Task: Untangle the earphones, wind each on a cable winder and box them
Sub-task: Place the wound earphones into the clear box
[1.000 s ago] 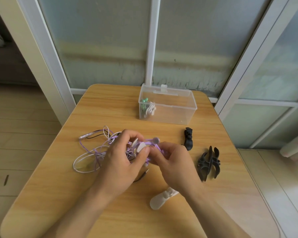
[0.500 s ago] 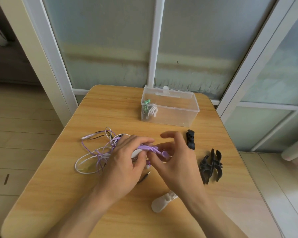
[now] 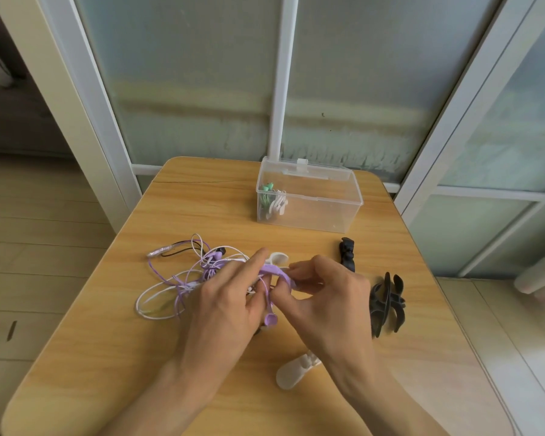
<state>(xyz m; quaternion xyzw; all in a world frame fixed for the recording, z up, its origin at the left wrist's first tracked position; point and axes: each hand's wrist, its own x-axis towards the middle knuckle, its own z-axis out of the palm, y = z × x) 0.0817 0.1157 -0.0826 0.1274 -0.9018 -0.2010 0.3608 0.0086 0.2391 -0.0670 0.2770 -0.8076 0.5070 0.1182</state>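
A tangle of purple, white and black earphone cables point(image 3: 183, 278) lies left of centre on the wooden table point(image 3: 107, 357). My left hand point(image 3: 227, 306) holds a purple cable winder point(image 3: 276, 272) with purple cable on it; a purple earbud point(image 3: 269, 319) hangs below my fingers. My right hand point(image 3: 324, 297) pinches the winder's right end. A white winder point(image 3: 279, 258) shows just behind my fingers. At the back stands a clear plastic box point(image 3: 309, 196), its lid open, with a wound green and white earphone point(image 3: 272, 201) in its left end.
Two black cable winders lie right of my hands: a small one point(image 3: 347, 253) and a larger pair point(image 3: 386, 303). Another white winder point(image 3: 296, 371) lies under my right wrist. Window frames and glass panels stand behind the table; floor drops away on both sides.
My hands have shifted slightly; the purple earbud now dangles below my left fingers. My right fingers have closed onto the winder's end after being spread half a second ago.
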